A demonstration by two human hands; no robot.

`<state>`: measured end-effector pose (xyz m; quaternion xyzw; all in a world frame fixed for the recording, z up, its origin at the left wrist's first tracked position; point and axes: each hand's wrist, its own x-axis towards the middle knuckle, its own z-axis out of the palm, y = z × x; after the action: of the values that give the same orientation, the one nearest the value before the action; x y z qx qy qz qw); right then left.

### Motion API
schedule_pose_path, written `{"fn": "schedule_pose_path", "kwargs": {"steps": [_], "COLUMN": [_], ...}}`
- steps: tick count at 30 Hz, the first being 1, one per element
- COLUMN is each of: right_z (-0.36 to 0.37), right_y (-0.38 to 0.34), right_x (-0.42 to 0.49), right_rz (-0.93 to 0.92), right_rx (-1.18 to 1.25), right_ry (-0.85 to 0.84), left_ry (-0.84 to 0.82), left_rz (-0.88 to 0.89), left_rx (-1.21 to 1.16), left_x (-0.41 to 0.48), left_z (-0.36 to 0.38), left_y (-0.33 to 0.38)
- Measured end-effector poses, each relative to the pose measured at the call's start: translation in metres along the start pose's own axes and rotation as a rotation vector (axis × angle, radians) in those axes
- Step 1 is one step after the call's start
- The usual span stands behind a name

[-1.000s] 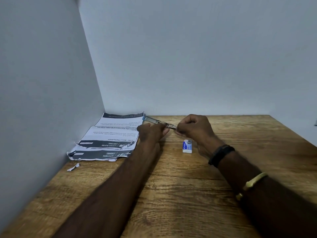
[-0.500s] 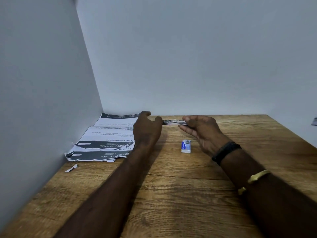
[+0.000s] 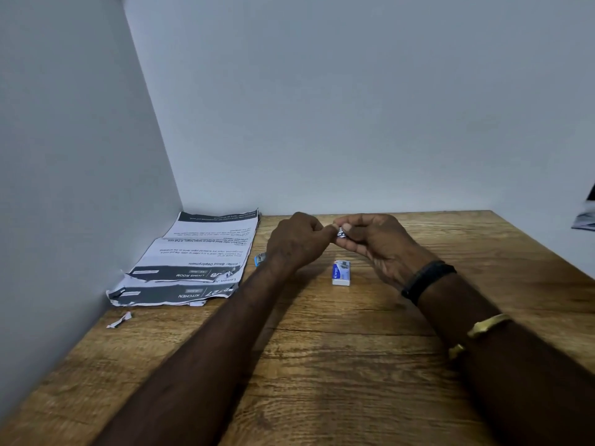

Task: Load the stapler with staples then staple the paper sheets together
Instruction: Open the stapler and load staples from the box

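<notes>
My left hand (image 3: 297, 243) and my right hand (image 3: 373, 243) meet above the back of the wooden table (image 3: 322, 365). Both pinch a small shiny metal piece (image 3: 340, 234), which looks like a strip of staples; most of it is hidden by fingers. The stapler (image 3: 260, 260) lies on the table behind my left wrist, with only its blue end showing. A small white and blue staple box (image 3: 341, 273) lies just below my hands. The printed paper sheets (image 3: 199, 262) lie flat at the left, by the wall.
Grey walls close the table on the left and at the back. A torn paper scrap (image 3: 119, 320) lies near the left wall. The table's right edge runs diagonally, and a dark object (image 3: 586, 217) shows beyond it.
The stapler was held between both hands; it now lies on the table behind my left wrist. My hands have come together on the small metal piece.
</notes>
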<state>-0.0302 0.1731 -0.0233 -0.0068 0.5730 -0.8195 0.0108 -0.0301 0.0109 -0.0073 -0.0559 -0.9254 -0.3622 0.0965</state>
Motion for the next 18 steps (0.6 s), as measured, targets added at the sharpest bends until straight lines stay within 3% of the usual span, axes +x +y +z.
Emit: {"fn": "schedule_pose_path", "kwargs": {"steps": [18], "right_z": [0.004], "right_y": [0.004], "right_x": [-0.002], "right_rz": [-0.017], "right_rx": [-0.231], "right_ry": [0.047], "left_ry": [-0.035], "left_rz": [-0.039], "left_rx": [-0.002], "left_x": [-0.009], "left_z": [-0.005], "left_y": [0.010]}}
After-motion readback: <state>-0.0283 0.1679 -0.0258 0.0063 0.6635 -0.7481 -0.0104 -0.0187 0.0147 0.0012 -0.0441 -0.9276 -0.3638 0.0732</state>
